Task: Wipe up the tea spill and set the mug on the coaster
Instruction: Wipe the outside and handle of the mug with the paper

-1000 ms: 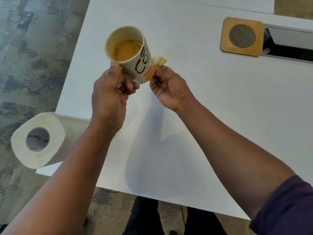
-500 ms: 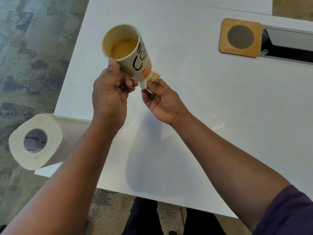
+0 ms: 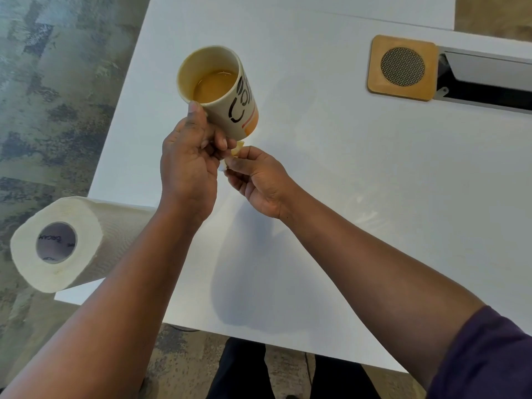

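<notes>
White paper towel roll (image 3: 57, 244) lies on its side at the counter's (image 3: 331, 174) left edge, overhanging it. Left hand (image 3: 188, 165) holds the mug (image 3: 218, 90) in the air, tilted, tea inside; grip closed around its lower side. Right hand (image 3: 256, 178) just below the mug base, fingertips pinching a small tea-stained paper wad (image 3: 237, 149) against it. Wooden coaster (image 3: 402, 67) sits far right, well apart, beside a cable tray (image 3: 486, 82). Nothing lies between mug and coaster.
</notes>
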